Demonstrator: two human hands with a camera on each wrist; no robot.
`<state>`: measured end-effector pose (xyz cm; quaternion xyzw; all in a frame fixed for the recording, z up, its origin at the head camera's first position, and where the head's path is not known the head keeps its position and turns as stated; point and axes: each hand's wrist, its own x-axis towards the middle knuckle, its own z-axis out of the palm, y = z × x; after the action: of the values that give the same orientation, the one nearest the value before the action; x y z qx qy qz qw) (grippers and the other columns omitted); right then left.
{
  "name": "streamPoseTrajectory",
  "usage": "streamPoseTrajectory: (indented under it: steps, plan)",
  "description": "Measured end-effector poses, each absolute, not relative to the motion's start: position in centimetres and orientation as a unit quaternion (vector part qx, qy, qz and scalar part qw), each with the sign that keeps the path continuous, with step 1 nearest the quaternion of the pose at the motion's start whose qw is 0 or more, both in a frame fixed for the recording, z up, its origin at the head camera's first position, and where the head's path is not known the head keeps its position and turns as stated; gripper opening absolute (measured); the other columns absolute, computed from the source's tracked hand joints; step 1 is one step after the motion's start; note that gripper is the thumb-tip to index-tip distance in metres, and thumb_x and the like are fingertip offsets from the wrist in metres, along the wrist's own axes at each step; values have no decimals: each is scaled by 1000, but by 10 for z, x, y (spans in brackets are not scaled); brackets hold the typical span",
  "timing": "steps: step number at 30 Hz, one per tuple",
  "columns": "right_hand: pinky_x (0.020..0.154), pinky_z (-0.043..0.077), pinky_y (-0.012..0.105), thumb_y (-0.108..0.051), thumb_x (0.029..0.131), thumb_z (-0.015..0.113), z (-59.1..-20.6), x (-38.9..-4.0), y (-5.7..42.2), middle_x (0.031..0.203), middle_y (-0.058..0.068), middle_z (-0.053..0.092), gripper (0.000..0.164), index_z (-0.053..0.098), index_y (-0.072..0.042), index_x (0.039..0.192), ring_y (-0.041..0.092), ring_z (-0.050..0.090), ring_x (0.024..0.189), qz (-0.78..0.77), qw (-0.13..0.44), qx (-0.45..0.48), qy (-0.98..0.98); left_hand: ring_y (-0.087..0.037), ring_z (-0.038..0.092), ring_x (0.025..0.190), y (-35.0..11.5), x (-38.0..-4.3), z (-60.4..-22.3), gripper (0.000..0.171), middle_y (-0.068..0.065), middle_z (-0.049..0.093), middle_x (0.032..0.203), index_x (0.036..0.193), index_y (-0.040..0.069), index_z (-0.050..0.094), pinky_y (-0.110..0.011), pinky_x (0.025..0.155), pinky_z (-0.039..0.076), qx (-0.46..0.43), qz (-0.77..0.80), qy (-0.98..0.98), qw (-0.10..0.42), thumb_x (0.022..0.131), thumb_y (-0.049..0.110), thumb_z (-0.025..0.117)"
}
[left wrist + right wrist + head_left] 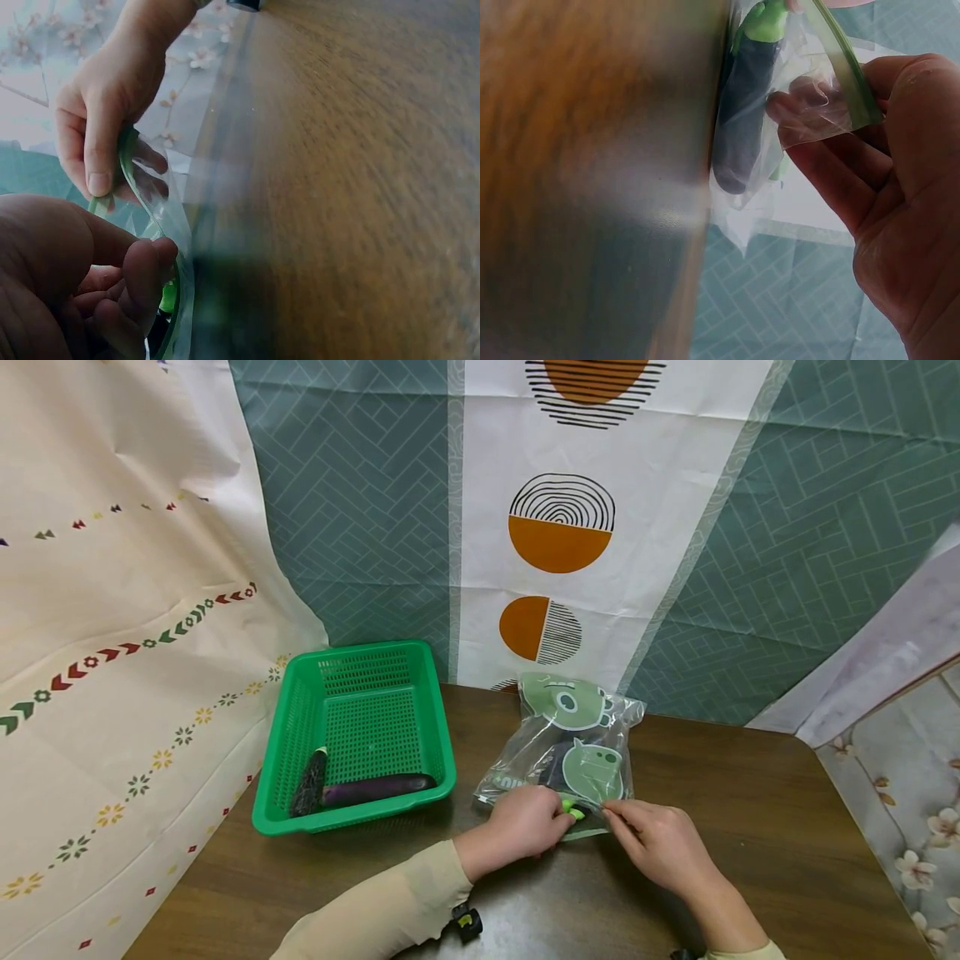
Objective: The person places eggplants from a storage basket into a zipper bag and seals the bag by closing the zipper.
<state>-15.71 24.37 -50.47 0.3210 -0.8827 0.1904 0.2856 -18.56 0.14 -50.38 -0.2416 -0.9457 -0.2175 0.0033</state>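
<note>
A clear zip bag point(564, 752) printed with green cartoon faces lies on the tabletop point(750, 827), just right of the green basket point(360, 735). The left hand point(525, 822) and right hand point(660, 843) both pinch the bag's near, green-edged mouth. An eggplant point(742, 105) lies inside the bag; two more eggplants point(360, 789) lie in the basket.

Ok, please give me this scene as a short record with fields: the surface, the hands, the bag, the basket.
surface: brown wooden table, patterned cloths hung behind it
left hand: left hand grips the near edge of the plastic bag
right hand: right hand pinches the same edge, beside the left hand
bag: clear, with green cartoon faces, lying flat; an eggplant with a green stem is inside
basket: green basket left of the bag, holding two eggplants
</note>
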Motion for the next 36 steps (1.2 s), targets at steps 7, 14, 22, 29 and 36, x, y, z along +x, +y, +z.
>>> streamPoseTrajectory:
  steps: [7, 14, 22, 29, 36]
  plan:
    - [63, 63, 35, -4, 85, 90, -505, -159, 244, 94, -3, 83, 20, 86, -12, 102, 10, 78, 77, 192, 288, 327, -879, -8, 45, 49, 0, -189, -508, 61, 14, 41, 53, 53, 27, 49, -33, 42, 36, -249, -211, -945, 35, 101, 46, 80]
    - [63, 63, 36, -3, 84, 90, -505, -159, 245, 94, -3, 83, 21, 86, -13, 102, 10, 78, 76, 191, 294, 332, -876, -5, 44, 49, -10, -187, -500, 58, 18, 41, 50, 55, 28, 55, -29, 42, 33, -258, -240, -936, -18, 101, 53, 80]
    - [61, 61, 32, -4, 84, 91, -506, -157, 245, 92, -5, 82, 21, 85, -14, 102, 5, 74, 73, 194, 289, 327, -879, -3, 53, 53, -23, -181, -483, 43, 21, 55, 56, 66, 30, 68, -28, 47, 41, -269, -271, -923, -30, 100, 54, 80]
    - [61, 61, 32, -4, 84, 91, -506, -157, 245, 92, -5, 82, 21, 85, -13, 102, 5, 74, 72, 193, 288, 326, -879, -2, 55, 61, -36, -181, -463, 32, 20, 62, 69, 86, 23, 81, -26, 51, 45, -251, -278, -927, -11, 99, 52, 82]
    - [62, 62, 33, -4, 86, 90, -507, -159, 246, 93, -5, 83, 20, 86, -13, 103, 6, 76, 74, 187, 285, 326, -882, -7, 54, 61, -59, -182, -444, 29, 17, 57, 65, 100, 21, 85, -29, 50, 44, -226, -290, -930, 25, 101, 50, 81]
